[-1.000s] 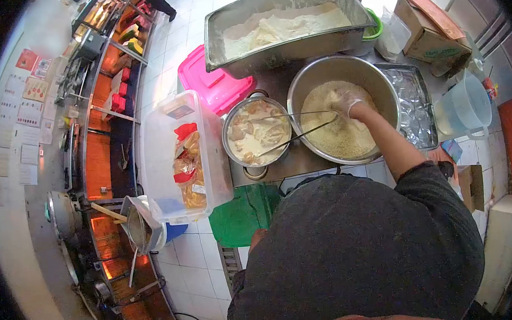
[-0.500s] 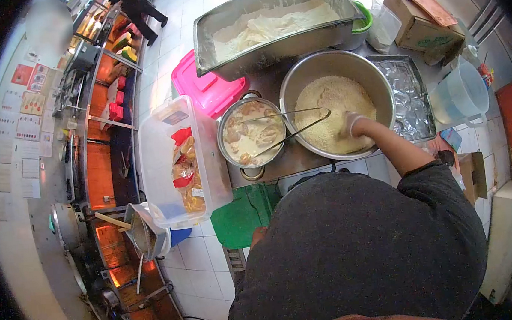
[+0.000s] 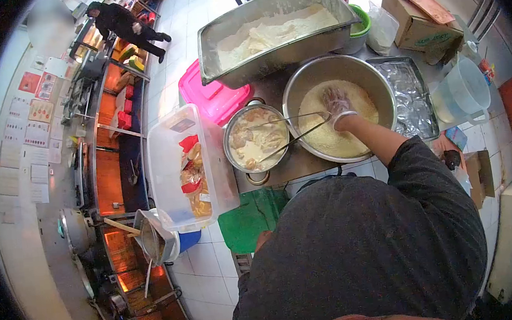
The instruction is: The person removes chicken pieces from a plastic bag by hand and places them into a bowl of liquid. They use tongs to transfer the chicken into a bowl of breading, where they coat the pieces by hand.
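Note:
My right hand, in a clear plastic glove, is in the large steel bowl on the pale crumbs. Its fingers look spread, pointing away from me. Left of the bowl stands a steel pot with pieces in a creamy liquid. Metal tongs lie across the rims of pot and bowl. Behind them, a deep steel tray holds white flour. Of my left side, only a bit of skin shows beside my dark shirt; the fingers are hidden.
A clear plastic tub with bagged food stands at left, near a pink lid and green lid. Right of the bowl are a foil-lined tray, a jug and a cardboard box. A person stands at upper left.
My right hand has moved forward from within the crumbs, and its gloved fingers now show on top. The person at upper left is now more fully in view.

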### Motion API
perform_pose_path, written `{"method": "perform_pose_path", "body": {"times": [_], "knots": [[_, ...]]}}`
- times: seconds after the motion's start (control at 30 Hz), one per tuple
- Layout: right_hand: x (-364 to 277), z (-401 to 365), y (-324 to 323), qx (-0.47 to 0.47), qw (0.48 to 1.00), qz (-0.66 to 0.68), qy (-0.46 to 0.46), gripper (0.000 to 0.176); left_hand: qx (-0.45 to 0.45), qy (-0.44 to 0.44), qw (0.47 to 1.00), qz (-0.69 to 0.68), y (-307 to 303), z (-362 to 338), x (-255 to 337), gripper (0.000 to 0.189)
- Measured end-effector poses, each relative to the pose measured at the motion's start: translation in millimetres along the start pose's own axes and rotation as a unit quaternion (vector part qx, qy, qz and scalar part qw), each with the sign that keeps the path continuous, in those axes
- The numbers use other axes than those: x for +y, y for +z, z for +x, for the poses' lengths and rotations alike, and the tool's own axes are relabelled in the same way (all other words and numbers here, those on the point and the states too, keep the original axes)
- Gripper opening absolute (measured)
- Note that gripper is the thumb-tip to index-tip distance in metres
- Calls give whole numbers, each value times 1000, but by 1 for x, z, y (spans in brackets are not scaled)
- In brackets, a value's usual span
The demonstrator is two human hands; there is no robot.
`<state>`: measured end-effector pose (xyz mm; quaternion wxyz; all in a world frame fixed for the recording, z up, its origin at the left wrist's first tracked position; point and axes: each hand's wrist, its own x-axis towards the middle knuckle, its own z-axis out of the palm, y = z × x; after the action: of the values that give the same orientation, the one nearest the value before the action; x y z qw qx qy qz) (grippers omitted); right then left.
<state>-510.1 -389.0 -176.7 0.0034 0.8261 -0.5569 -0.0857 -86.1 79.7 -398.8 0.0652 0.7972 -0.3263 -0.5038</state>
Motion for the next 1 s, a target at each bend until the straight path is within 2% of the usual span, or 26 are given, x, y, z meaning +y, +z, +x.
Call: {"method": "perform_pose_path", "body": {"times": [0.03,0.13,0.23,0.27,0.3,0.33,0.37,0.47,0.57,0.63,0.7,0.77,0.87,0.93,1.0], "knots": [[0,3,0,15,999,29,-15,72,6,14,1000,19,1,0,1,41],[7,24,5,-83,996,-16,-36,64,4,11,1000,16,7,-1,3,41],[43,66,46,-79,986,136,59,61,-6,8,1000,16,14,-4,5,40],[45,39,2,-79,964,226,112,53,-8,8,1000,17,14,-2,4,40],[49,35,-2,-140,904,383,129,51,-11,10,1000,19,14,-2,3,40],[55,31,-4,-197,814,528,141,49,-12,8,1000,18,16,-2,0,40],[57,30,-6,-249,698,655,148,48,-12,8,1000,19,15,-2,-3,40],[60,26,-15,-250,716,622,194,45,-15,5,1000,15,18,-3,-8,40],[68,30,-3,-193,832,508,111,47,-18,3,1000,14,21,-7,-11,39],[67,34,17,-132,872,469,43,47,-21,0,1000,14,22,-8,-13,39],[68,34,29,-138,848,507,71,46,-23,-3,1000,15,23,-11,-14,39],[42,6,-43,-208,739,611,192,44,-24,-3,1000,14,21,-9,-10,39],[28,-10,-85,-165,869,422,202,47,-20,-6,1000,-2,14,-9,4,38],[35,13,-53,-192,877,406,169,51,-19,-19,999,-22,6,-15,23,38],[51,21,-24,-177,866,444,143,53,-13,-27,999,-36,-1,-24,46,38]]}}
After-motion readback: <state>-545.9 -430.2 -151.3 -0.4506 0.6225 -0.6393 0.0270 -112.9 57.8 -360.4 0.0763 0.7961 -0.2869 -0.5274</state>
